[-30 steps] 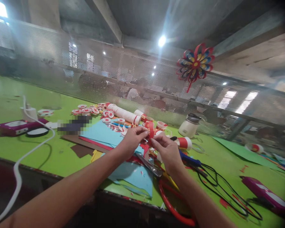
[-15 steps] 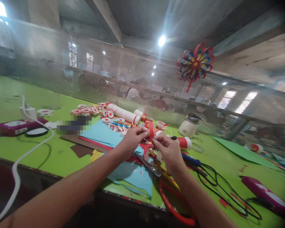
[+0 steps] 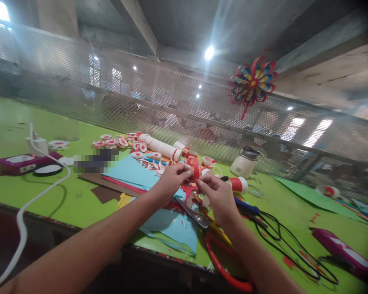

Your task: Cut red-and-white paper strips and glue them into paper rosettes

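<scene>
Between my two hands is a red paper strip (image 3: 196, 168), bent into a loop. My left hand (image 3: 175, 179) pinches one side of it between thumb and fingertips. On the other side, my right hand (image 3: 216, 194) grips the strip's lower end, fingers curled. Below the hands lie scissors (image 3: 199, 218) with red handles, their blades over light blue paper (image 3: 171, 228). Red and white paper scraps lie just under my fingers, partly hidden. A red-and-white paper roll (image 3: 239, 184) is behind my right hand.
White-and-red discs (image 3: 110, 143) and a long white tube (image 3: 159, 146) lie at the back. A cream jug (image 3: 244, 162) stands at the mesh screen. To the right are a blue-handled tool (image 3: 247, 206) with black cable and a purple box (image 3: 342, 247); a white cable (image 3: 21, 224) crosses the left.
Almost nothing differs. Both hands keep their hold on the red paper strip, and the view has shifted very slightly.
</scene>
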Tool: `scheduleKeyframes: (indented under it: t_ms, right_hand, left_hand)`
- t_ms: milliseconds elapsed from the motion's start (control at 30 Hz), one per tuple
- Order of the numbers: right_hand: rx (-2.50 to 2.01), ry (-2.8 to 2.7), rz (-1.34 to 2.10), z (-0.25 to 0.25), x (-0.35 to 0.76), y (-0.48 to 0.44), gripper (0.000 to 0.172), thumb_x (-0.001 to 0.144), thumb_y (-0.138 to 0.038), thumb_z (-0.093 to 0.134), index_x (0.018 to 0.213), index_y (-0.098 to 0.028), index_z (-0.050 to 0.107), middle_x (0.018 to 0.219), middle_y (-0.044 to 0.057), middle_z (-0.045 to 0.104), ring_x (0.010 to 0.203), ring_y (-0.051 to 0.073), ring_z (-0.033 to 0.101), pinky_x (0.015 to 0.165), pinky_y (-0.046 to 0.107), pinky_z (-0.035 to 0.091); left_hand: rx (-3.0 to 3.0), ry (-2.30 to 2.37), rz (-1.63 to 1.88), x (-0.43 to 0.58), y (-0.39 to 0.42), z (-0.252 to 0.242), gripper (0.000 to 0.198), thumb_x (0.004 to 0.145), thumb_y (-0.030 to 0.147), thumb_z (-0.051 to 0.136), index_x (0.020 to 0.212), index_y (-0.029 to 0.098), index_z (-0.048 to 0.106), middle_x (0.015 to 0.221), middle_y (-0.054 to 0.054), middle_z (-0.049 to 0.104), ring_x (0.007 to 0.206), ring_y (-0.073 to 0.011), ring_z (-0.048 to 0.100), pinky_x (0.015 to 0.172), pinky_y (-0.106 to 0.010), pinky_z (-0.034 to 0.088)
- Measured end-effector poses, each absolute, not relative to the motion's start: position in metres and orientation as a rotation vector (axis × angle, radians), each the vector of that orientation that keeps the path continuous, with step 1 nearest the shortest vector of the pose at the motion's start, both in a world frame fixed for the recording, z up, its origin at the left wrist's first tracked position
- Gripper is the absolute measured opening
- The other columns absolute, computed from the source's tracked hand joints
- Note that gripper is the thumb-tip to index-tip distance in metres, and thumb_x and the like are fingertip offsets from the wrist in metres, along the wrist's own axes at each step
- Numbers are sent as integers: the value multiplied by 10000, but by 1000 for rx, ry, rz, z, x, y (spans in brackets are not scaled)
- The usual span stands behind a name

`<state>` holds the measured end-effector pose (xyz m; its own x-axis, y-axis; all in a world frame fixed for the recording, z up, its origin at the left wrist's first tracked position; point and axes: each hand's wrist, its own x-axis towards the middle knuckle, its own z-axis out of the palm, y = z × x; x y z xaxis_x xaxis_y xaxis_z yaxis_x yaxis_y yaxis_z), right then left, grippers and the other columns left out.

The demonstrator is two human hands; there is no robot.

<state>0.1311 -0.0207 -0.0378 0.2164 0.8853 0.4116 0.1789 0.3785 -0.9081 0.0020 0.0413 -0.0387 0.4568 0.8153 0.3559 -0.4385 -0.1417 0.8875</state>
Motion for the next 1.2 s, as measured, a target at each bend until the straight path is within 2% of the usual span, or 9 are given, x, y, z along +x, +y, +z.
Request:
scheduleKeyframes:
  t_ms: [433,600,667,800,1000,1100,1200]
  right_hand:
    - [-1117,-1208,715,-37,129,-24,185,692,-319,705,754,-158,640,630,-7,635,588,138,575,622,288,456]
    - [-1047,-1143,634,-34,132,-24,236,686,-337,713,837,-171,639,764,20,667,724,164,600,707,307,465]
    - [-1037,-1142,548,-31,134,-24,220,702,-343,698,819,-166,639,757,28,668,736,170,602,721,316,464]
    - [-993,-1090,356,-27,145,-22,166,731,-319,679,733,-160,633,619,-9,615,596,120,545,628,274,446]
    - [-865,-1075,368,-25,158,-18,178,743,-304,697,694,-164,599,472,-75,470,449,67,404,481,224,341]
    - [-838,-1117,408,-24,156,-18,217,768,-311,679,648,-168,569,461,-80,433,434,61,376,470,222,324]
    - [-814,-1152,495,-24,153,-18,330,823,-354,610,567,-177,501,432,-84,378,407,57,318,438,221,285]
  left_hand:
    - [1311,380,1130,1,41,-38,211,697,314,669,720,111,619,671,-20,604,631,-124,550,640,-275,460]
    - [1278,355,1113,0,43,-37,217,691,313,677,734,113,607,684,-29,612,657,-136,573,632,-276,457]
    - [1286,357,1113,0,44,-38,221,696,319,674,734,113,604,681,-30,612,649,-133,572,633,-277,454]
    - [1327,380,1114,0,45,-40,222,697,323,668,716,111,602,661,-30,613,605,-114,555,602,-256,431]
    - [1335,429,1093,-1,53,-45,229,669,322,688,698,115,597,654,-40,625,599,-120,566,585,-253,421]
    - [1326,430,1085,-1,56,-45,220,656,310,693,685,116,593,637,-35,619,585,-114,558,566,-243,410]
    - [1332,429,1077,-2,58,-46,224,648,313,696,677,118,588,622,-29,615,570,-111,554,556,-240,407]
